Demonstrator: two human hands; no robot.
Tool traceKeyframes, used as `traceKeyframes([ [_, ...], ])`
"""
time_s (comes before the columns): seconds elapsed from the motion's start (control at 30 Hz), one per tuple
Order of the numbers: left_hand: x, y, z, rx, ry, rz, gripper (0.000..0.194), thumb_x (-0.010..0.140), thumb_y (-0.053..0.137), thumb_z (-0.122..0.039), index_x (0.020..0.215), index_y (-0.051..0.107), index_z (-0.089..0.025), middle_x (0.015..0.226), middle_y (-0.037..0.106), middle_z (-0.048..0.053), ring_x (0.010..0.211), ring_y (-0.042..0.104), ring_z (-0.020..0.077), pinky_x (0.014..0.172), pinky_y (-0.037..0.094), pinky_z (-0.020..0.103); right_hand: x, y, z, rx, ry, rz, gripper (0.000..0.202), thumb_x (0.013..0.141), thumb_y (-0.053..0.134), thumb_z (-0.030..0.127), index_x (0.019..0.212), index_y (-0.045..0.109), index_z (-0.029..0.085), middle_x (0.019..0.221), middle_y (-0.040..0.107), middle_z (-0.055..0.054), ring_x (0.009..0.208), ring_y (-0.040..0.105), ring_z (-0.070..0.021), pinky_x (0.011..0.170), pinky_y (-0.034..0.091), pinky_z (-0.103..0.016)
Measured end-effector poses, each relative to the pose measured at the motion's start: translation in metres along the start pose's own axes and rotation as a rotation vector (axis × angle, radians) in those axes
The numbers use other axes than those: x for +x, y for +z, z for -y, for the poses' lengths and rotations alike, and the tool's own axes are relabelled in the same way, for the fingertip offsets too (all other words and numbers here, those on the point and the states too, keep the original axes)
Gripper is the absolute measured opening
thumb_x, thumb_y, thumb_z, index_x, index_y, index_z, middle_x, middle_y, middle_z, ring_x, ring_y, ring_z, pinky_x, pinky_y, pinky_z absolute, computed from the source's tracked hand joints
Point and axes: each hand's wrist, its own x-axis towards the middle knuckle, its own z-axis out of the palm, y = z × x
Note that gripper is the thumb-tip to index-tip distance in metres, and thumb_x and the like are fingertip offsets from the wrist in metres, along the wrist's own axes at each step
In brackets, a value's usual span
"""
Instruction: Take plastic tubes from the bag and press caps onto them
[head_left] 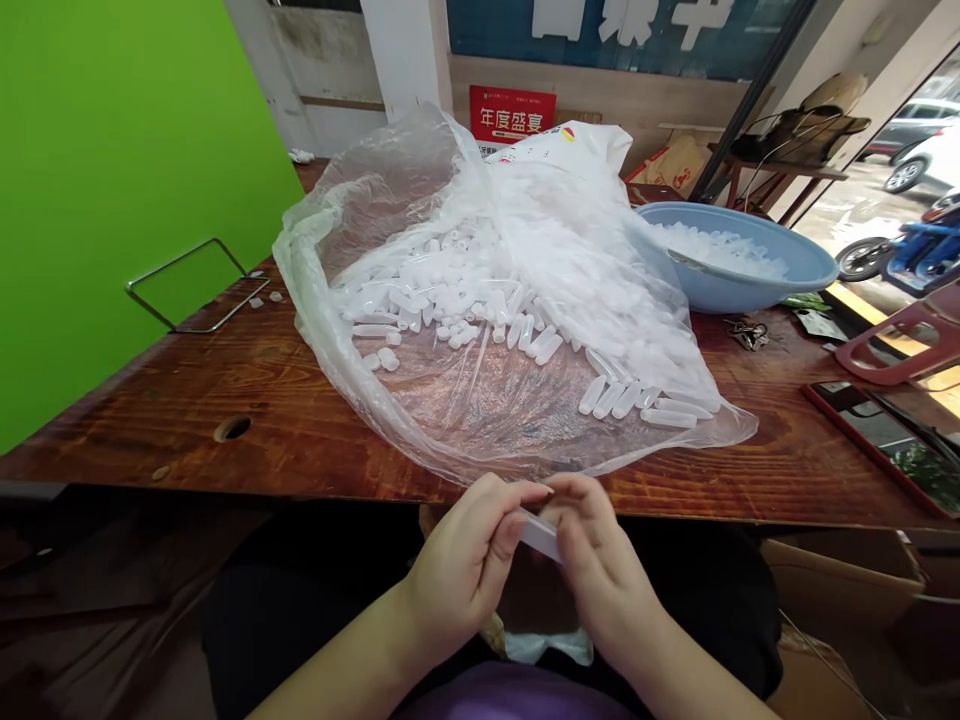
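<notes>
My left hand [476, 545] and my right hand [592, 555] meet just past the table's front edge, over my lap. Between them they hold one whitish translucent tube [539, 536], the fingers of each hand closed on an end. Beyond them a large clear plastic bag [480, 400] lies spread open on the wooden table [300, 440]. Inside it are a heap of white tubes [525, 325] and small white caps [456, 333]. A few more tubes [622, 400] lie near the bag's right front corner.
A blue basin [750, 290] with white pieces stands at the right, near some keys [748, 333]. A phone [885, 440] lies at the right edge. At the left rises a green panel [135, 200] with a wire handle [199, 330]. Cardboard boxes [840, 580] sit below, right.
</notes>
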Motion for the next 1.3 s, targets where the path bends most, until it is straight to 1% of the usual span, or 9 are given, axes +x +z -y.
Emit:
traceKeyframes([
  [0.1, 0.000, 0.000, -0.001, -0.026, -0.105, -0.057, 0.025, 0.094, 0.032, -0.020, 0.107, 0.053, -0.020, 0.090, 0.059, 0.004, 0.084, 0.057, 0.0141, 0.074, 0.047, 0.024, 0.001, 0.001, 0.003, -0.164, -0.156, -0.031, 0.026, 0.086, 0.052, 0.038, 0.104, 0.051, 0.021, 0.085, 0.062, -0.005, 0.076, 0.060, -0.0174, 0.068, 0.049, -0.029],
  [0.23, 0.001, -0.004, -0.001, 0.014, -0.109, -0.089, 0.023, 0.093, 0.034, -0.020, 0.103, 0.055, -0.020, 0.089, 0.059, 0.003, 0.083, 0.057, 0.0144, 0.073, 0.047, 0.024, 0.004, 0.001, 0.008, -0.153, 0.036, 0.208, 0.024, 0.093, 0.037, 0.037, 0.097, 0.053, 0.020, 0.074, 0.063, -0.002, 0.063, 0.060, -0.0133, 0.054, 0.047, -0.022],
  [0.43, 0.002, 0.000, -0.002, -0.045, -0.134, -0.066, 0.024, 0.093, 0.031, -0.020, 0.099, 0.055, -0.020, 0.086, 0.058, 0.003, 0.081, 0.057, 0.0139, 0.072, 0.047, 0.024, 0.005, 0.003, 0.001, -0.521, -0.391, -0.114, 0.027, 0.092, 0.040, 0.036, 0.100, 0.057, 0.017, 0.078, 0.064, -0.009, 0.067, 0.058, -0.0185, 0.061, 0.046, -0.030],
  [0.7, -0.002, -0.005, 0.000, 0.027, -0.138, 0.051, 0.024, 0.093, 0.031, -0.022, 0.096, 0.055, -0.020, 0.077, 0.055, 0.002, 0.071, 0.055, 0.0130, 0.067, 0.048, 0.024, 0.012, -0.004, 0.016, 0.133, 0.251, 0.363, 0.041, 0.090, 0.035, 0.051, 0.081, 0.056, 0.016, 0.063, 0.055, 0.000, 0.057, 0.052, -0.0115, 0.051, 0.042, -0.021],
  [0.77, -0.004, -0.007, 0.005, 0.050, -0.094, 0.118, 0.026, 0.093, 0.031, -0.022, 0.102, 0.055, -0.020, 0.084, 0.058, 0.004, 0.079, 0.056, 0.0137, 0.072, 0.048, 0.024, 0.018, -0.021, 0.021, -0.056, 0.140, 0.370, 0.035, 0.091, 0.037, 0.045, 0.094, 0.059, 0.018, 0.080, 0.062, -0.004, 0.074, 0.058, -0.0157, 0.064, 0.047, -0.026],
  [0.93, -0.015, -0.001, 0.012, 0.284, -0.135, 0.415, 0.040, 0.089, 0.044, -0.024, 0.129, 0.042, -0.021, 0.102, 0.060, 0.008, 0.087, 0.059, 0.0177, 0.077, 0.049, 0.029, 0.070, -0.074, 0.015, -0.989, -0.122, 0.016, 0.036, 0.088, 0.035, 0.018, 0.117, 0.056, 0.015, 0.104, 0.060, -0.013, 0.099, 0.052, -0.0272, 0.087, 0.039, -0.039],
  [1.07, -0.014, -0.017, -0.002, 0.327, -0.165, 0.549, 0.051, 0.084, 0.054, -0.026, 0.132, 0.039, -0.026, 0.111, 0.061, 0.006, 0.091, 0.061, 0.0185, 0.079, 0.049, 0.028, 0.118, -0.090, 0.000, -1.420, 0.015, 0.250, 0.038, 0.080, 0.039, 0.007, 0.113, 0.059, 0.011, 0.109, 0.060, -0.014, 0.104, 0.050, -0.0279, 0.086, 0.037, -0.036],
  [1.2, 0.027, -0.063, -0.002, 0.515, -0.104, 0.216, 0.033, 0.089, 0.035, -0.021, 0.113, 0.057, -0.023, 0.107, 0.064, 0.005, 0.098, 0.058, 0.0182, 0.089, 0.045, 0.030, 0.132, -0.080, -0.005, -1.477, 0.046, 0.337, 0.029, 0.084, 0.041, 0.011, 0.105, 0.060, 0.013, 0.101, 0.063, -0.013, 0.096, 0.055, -0.0267, 0.077, 0.040, -0.034],
  [1.3, 0.075, -0.097, 0.025, 0.965, -0.352, 0.047, 0.035, 0.086, 0.035, -0.018, 0.113, 0.057, -0.015, 0.108, 0.060, 0.012, 0.102, 0.054, 0.0260, 0.091, 0.042, 0.040, 0.128, -0.071, -0.004, -1.497, 0.024, 0.292, 0.025, 0.089, 0.039, 0.018, 0.100, 0.060, 0.011, 0.101, 0.062, -0.016, 0.096, 0.056, -0.0286, 0.076, 0.040, -0.035],
])
